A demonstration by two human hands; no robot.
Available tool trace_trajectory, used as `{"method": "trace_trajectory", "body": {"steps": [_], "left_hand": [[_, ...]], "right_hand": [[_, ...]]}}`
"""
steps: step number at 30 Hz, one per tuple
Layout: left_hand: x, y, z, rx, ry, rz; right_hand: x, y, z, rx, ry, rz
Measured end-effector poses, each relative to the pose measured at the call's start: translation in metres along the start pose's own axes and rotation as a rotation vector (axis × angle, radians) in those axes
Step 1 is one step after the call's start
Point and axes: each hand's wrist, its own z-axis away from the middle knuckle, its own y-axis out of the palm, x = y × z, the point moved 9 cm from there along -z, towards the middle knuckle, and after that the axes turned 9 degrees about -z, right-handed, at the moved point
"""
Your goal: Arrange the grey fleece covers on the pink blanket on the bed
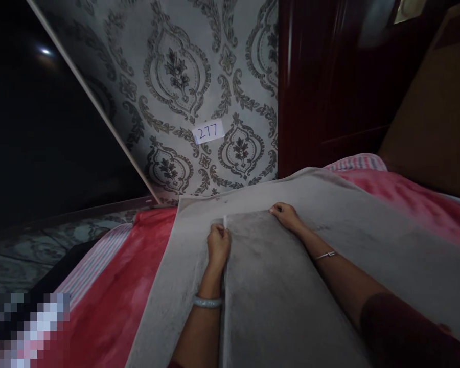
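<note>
Grey panel (274, 286) lies on top of the pale grey sheet (176, 286), roughly mid-width and running toward the wearer; can't tell if it's separate cloth or a fold of that sheet. Left hand (217, 248), above the sheet: fingers curled in, thumb and fingertips pinched on the panel's left edge near its far end. Right hand (289, 219), also above the sheet: thumb and forefinger closed on the panel's far right corner. Hands apart, panel's far edge between them. Bangle (207, 302) on left wrist, thin bracelet (325, 254) on right. Red blanket (153, 255) shows under the sheet, both sides. Patterned wall (176, 71) with "277" label (209, 131) rises beyond the sheet's far edge.
</note>
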Motion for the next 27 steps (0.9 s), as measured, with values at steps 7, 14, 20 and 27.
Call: {"method": "trace_trajectory", "body": {"steps": [7,14,20,27], "left_hand": [[-0.012,0.007,0.036,0.214,0.095,-0.080],[-0.002,0.001,0.056,0.171,0.112,0.037],[0.020,-0.004,0.095,0.352,-0.033,0.349],[0.027,-0.021,0.147,0.417,0.016,0.265]], "right_hand": [[0.000,-0.001,0.002,0.011,0.015,0.014],[-0.001,-0.002,0.003,0.005,0.037,0.029],[-0.003,-0.001,0.003,0.008,0.043,0.048],[-0.006,-0.001,0.002,0.000,0.056,0.063]]}}
